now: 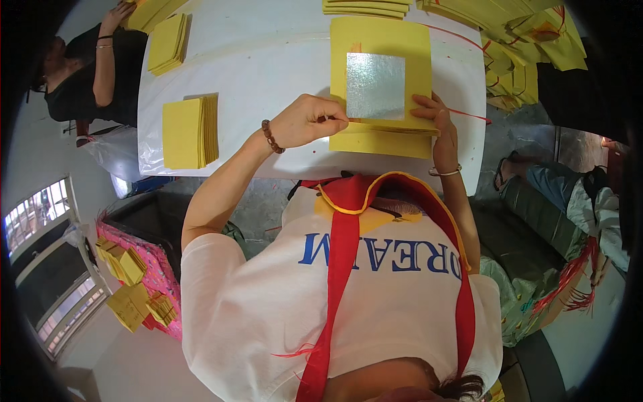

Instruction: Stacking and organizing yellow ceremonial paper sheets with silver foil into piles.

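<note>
flanking one silver square point(376, 87): two hands point(308, 120) point(442, 127)

There was one white tabletop point(248, 67), bearing one silver foil square point(376, 87) and two yellow paper stacks down its left side, a nearer one point(182, 135) and a farther one point(164, 43), with one more yellow stack point(367, 8) at the top edge; the sheets in them were too tightly packed to count. The wearer had on one beaded bracelet point(272, 137), one pale bangle point(447, 172) and one red apron point(341, 258) with two straps. One co-worker point(100, 70) wore two wristbands point(104, 46). The yellow heap point(536, 33) at upper right defied counting.
</note>
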The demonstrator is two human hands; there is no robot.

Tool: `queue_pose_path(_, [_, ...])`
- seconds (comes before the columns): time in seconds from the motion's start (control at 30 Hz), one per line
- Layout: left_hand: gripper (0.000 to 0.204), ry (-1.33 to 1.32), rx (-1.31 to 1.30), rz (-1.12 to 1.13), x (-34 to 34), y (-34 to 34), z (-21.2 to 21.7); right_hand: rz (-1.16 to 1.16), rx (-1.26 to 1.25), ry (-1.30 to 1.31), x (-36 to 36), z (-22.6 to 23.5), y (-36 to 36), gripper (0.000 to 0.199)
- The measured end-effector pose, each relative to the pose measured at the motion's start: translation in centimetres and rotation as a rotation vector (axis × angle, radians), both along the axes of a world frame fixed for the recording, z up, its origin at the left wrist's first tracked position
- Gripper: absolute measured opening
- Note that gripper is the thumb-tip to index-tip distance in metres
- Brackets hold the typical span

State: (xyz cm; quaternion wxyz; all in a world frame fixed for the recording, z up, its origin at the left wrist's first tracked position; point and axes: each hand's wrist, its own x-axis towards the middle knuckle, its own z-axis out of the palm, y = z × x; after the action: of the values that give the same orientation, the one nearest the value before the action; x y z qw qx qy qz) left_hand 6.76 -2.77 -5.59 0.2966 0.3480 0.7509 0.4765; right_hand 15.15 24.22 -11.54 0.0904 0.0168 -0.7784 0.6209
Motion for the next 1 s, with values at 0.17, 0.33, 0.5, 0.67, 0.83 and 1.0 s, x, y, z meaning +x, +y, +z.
queue_pose_path(0.17, [0.012, -0.150, -0.024, 0.085, 0.1, -0.2, -0.2, 0.034, 0.039, 0.067, 0.2, -0.2, 0.3, 0.054])
queue_pose_path(0.33, [0.015, 0.280, 0.035, 0.058, 1.5, 0.2, 0.6, 0.057, 0.025, 0.040, 0.2, 0.0, 0.3, 0.056])
queue_pose_path(0.5, [0.021, 0.712, 0.034, -0.202, 2.1, 0.2, 0.8, 0.066, 0.012, -0.020, 0.2, 0.1, 0.2, 0.062])
queue_pose_path(0.67, [0.029, 0.785, 0.003, -0.271, 2.7, 0.1, 1.2, 0.053, -0.076, -0.058, 0.2, -0.1, 0.1, 0.060])
queue_pose_path(0.83, [0.038, 0.721, 0.004, -0.249, 2.2, -0.1, 0.7, 0.043, -0.077, -0.052, 0.1, 0.4, -0.1, 0.059])
queue_pose_path(1.0, [0.039, 0.644, 0.023, -0.265, 1.5, -0.2, 0.8, 0.045, -0.093, -0.048, 0.1, 0.2, 0.0, 0.059])
